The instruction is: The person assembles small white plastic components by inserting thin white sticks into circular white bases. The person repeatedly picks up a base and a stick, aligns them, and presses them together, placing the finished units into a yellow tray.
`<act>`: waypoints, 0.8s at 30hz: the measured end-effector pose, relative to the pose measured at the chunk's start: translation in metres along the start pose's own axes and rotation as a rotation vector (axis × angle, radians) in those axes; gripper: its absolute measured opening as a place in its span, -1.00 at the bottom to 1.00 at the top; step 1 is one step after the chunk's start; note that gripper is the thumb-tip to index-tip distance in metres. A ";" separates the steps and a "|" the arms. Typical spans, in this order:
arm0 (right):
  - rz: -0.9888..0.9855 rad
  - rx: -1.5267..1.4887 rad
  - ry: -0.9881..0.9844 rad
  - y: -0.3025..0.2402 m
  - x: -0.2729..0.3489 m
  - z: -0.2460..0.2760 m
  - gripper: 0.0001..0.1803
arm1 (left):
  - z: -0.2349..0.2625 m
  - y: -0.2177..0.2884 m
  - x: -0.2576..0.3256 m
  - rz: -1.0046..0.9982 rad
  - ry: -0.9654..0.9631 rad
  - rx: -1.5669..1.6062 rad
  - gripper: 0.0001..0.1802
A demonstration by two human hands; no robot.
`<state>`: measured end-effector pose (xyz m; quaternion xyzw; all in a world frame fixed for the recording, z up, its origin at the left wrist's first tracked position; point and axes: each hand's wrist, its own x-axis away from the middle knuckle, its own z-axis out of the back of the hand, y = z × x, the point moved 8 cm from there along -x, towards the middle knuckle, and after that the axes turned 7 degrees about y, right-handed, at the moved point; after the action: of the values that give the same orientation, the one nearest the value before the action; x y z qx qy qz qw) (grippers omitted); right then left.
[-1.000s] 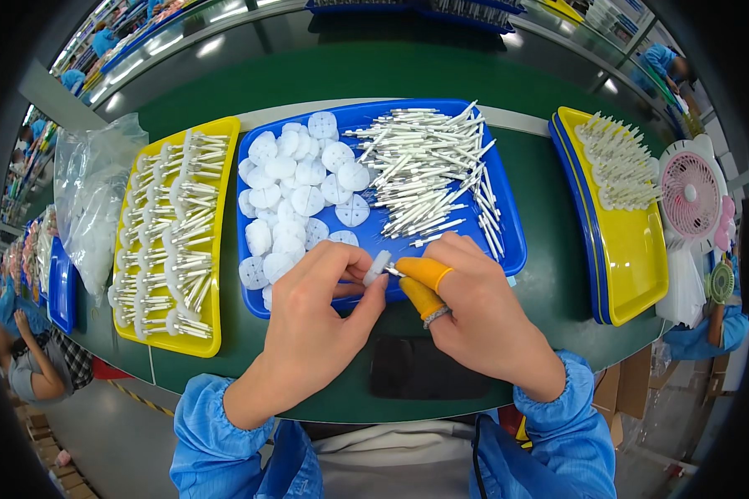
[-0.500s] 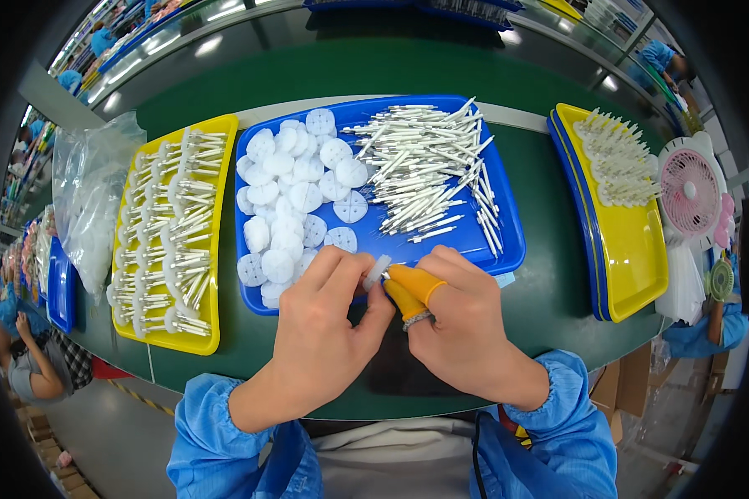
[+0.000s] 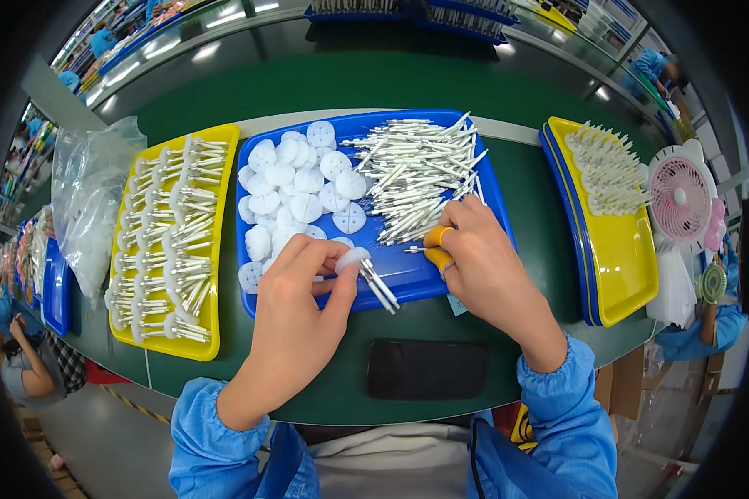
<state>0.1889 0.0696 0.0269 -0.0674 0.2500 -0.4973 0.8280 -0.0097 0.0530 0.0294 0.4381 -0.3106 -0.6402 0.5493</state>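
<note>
My left hand (image 3: 300, 312) pinches a small white round disc (image 3: 351, 259) that has several thin white sticks (image 3: 380, 288) poking out of it toward the lower right. My right hand (image 3: 478, 270), with orange finger cots on thumb and forefinger, reaches to the edge of the pile of white sticks (image 3: 416, 179) and grips one stick (image 3: 416, 249) by its end. Both hands are over the near part of the blue tray (image 3: 408, 281). A heap of white discs (image 3: 295, 191) lies in the tray's left half.
A yellow tray (image 3: 218, 170) at the left carries rows of finished disc-and-stick pieces. A clear plastic bag (image 3: 87, 200) lies beyond it. Another yellow tray (image 3: 620, 274) with white pieces sits at the right, beside a pink desk fan (image 3: 681, 200). A black phone (image 3: 427, 368) lies near me.
My hands have drawn apart. The right hand moved right and up to the stick pile and took a stick; the left hand keeps the disc, now showing its sticks.
</note>
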 end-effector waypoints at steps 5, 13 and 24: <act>-0.184 -0.424 -0.034 -0.016 0.006 0.011 -0.67 | -0.002 -0.004 0.000 0.075 -0.012 0.097 -0.84; -0.018 -0.474 -0.055 -0.046 0.014 0.014 -0.55 | -0.006 0.010 0.003 -0.070 -0.035 0.034 -0.84; -0.007 -0.373 0.021 -0.042 0.008 0.014 -0.51 | -0.010 0.003 0.006 -0.012 -0.031 -0.009 -0.84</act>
<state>0.1656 0.0395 0.0515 -0.2155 0.3465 -0.4459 0.7967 0.0003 0.0469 0.0270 0.4276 -0.3133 -0.6516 0.5426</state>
